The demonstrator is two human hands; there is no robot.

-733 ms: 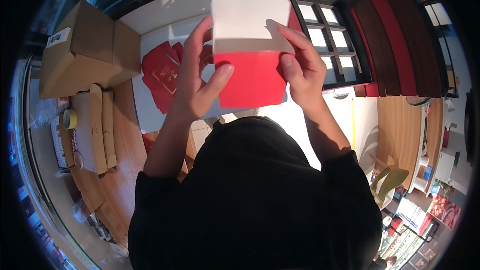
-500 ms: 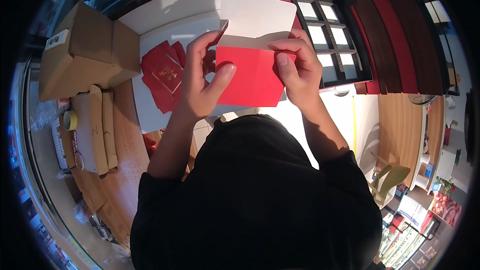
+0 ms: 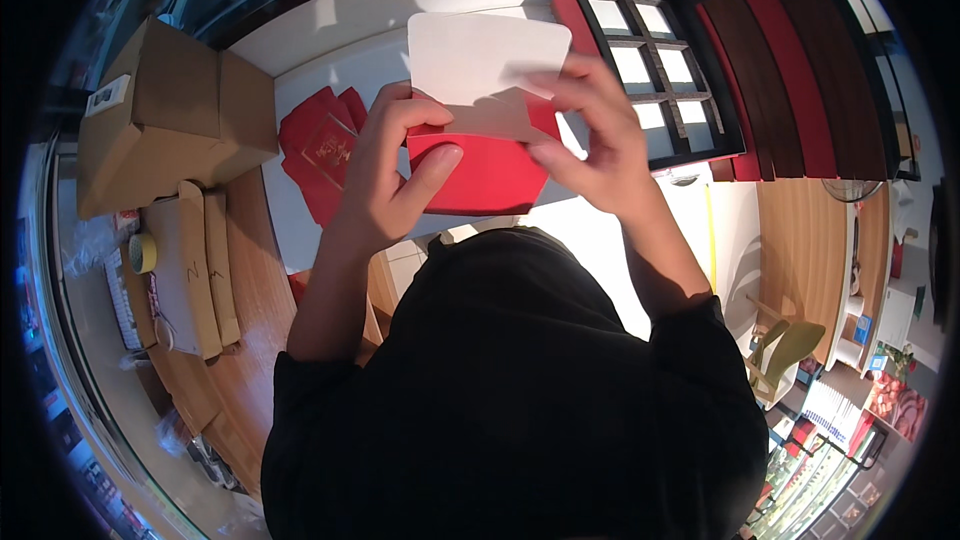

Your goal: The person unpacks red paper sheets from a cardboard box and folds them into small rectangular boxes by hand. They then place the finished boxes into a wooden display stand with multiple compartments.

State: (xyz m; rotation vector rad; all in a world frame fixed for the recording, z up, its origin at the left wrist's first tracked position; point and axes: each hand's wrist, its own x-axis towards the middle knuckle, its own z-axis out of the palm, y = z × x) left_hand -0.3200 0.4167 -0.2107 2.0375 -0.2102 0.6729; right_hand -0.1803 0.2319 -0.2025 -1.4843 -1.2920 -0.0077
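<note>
At the far left, plain brown cardboard boxes are stacked on the wooden part of the counter, with flattened cardboard sheets and a small roll of yellow tape laid just beside them. Farther in, a loose pile of flat red paper envelopes is spread on the white part of the counter, near the hands. The left hand is closed on a red paper envelope, thumb laid across its front and fingers curled behind, so that it is held up off the counter and steady. A pale, round-cornered card stands half out of the envelope's mouth. The right hand is pinched on the envelope's right edge by the card, apparently to keep the mouth spread. To the right, a dark tray with a grid of square compartments is set against long red and dark brown box lids.
</note>
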